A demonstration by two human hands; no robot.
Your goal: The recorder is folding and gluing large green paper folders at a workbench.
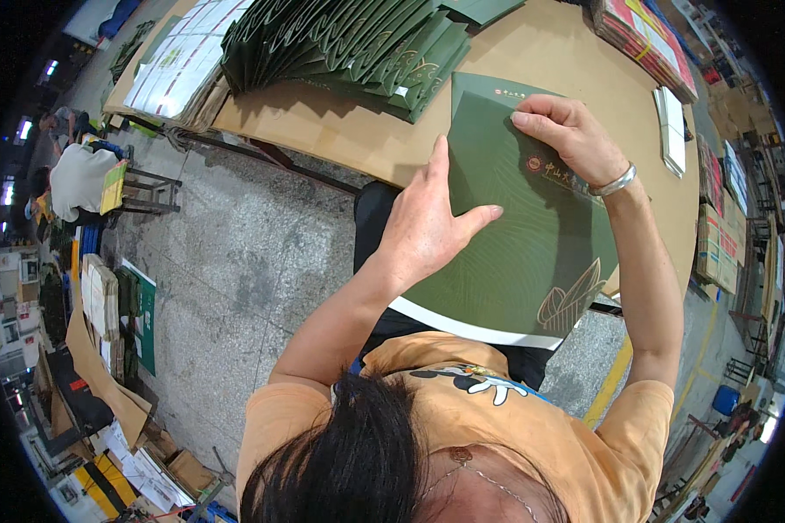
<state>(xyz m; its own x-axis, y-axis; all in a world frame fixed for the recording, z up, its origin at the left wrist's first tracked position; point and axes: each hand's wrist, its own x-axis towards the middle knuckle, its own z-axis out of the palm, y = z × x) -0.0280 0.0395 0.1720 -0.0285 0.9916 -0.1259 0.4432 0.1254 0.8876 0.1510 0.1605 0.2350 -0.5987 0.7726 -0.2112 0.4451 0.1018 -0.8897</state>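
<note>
A flat dark green paper bag (506,253) with gold printing and a pale strip along its near edge lies partly on the table, its near end over my lap. My right hand (576,135) is closed in a pinch near its far edge, thumb against the green face; the other fingertips are partly hidden. At the bag's left edge, my left hand (427,218) is open, with thumb and fingers spread and the thumb over the green face. Beyond it, several similar green bags (349,57) lie fanned out in an overlapping heap.
The brown table (279,118) curves across the far side. White printed sheets (187,61) are piled at its far left. On the right lie a red strapped bundle (645,44) and narrow white strips (670,131). A person (83,174) sits off to the left.
</note>
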